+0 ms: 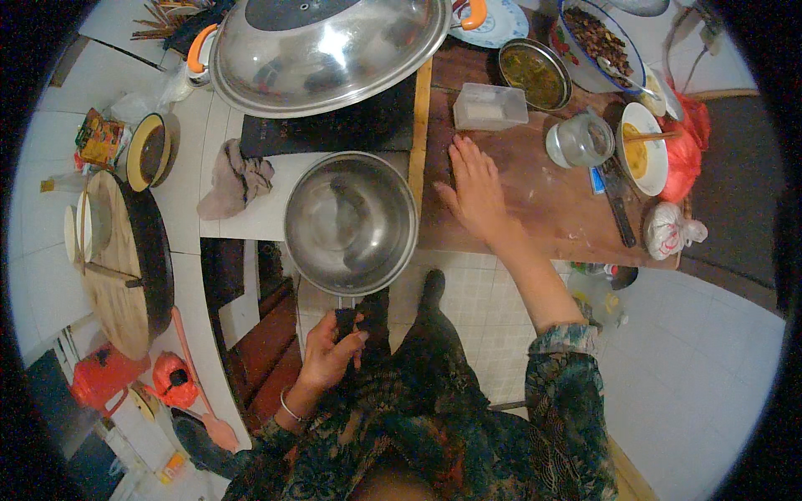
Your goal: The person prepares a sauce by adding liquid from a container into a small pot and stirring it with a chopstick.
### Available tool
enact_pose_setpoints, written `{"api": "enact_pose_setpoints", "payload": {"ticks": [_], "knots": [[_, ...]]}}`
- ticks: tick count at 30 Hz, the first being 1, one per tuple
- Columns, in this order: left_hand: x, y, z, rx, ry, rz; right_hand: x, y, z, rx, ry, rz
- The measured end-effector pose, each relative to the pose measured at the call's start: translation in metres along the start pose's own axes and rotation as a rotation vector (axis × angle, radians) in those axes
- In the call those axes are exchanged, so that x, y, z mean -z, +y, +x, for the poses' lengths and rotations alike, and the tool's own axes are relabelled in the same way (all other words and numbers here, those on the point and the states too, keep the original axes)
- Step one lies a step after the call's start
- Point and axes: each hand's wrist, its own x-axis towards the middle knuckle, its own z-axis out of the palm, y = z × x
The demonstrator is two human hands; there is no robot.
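Observation:
My left hand (332, 351) is closed around the black handle of a steel pan (351, 223), which looks nearly empty inside. My right hand (475, 188) lies on the brown wooden table (532, 206), palm down with fingers apart, and holds nothing. Just beyond its fingertips stands a clear plastic box (490, 106). Right of that are a glass jar (579, 139), a knife with a black handle (619, 213) and a white bowl (644, 150) of yellow contents with chopsticks across it. A large wok with a domed steel lid (332, 56) stands ahead of me.
A crumpled cloth (235, 180) lies on the white counter left of the pan. Further left are a yellow bowl (148, 152) and a thick round wooden board (113, 269). A steel bowl of food (536, 74), a large enamel basin (598, 47) and a tied plastic bag (667, 232) are on the right.

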Motion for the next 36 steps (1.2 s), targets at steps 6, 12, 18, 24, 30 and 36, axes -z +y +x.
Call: {"api": "enact_pose_setpoints", "payload": {"ticks": [6, 12, 18, 24, 30, 36], "knots": [[-0.005, 0.0, 0.001, 0.017, -0.01, -0.007, -0.005, -0.001, 0.004, 0.053, -0.037, -0.02], [-0.01, 0.001, -0.002, 0.012, -0.001, -0.01, 0.009, 0.01, -0.004, 0.109, -0.007, 0.162], [-0.009, -0.006, -0.005, -0.028, -0.017, 0.02, 0.026, -0.009, -0.024, 0.046, -0.256, 0.432], [-0.013, -0.006, -0.009, -0.055, -0.039, 0.03, 0.042, -0.082, -0.044, 0.486, -0.096, 0.044], [-0.022, 0.003, -0.012, -0.055, -0.022, 0.043, 0.068, -0.083, -0.044, 0.369, -0.158, 0.068], [-0.029, 0.007, -0.01, -0.058, -0.043, 0.008, 0.052, -0.027, -0.087, 0.058, 0.035, 0.134]]}}
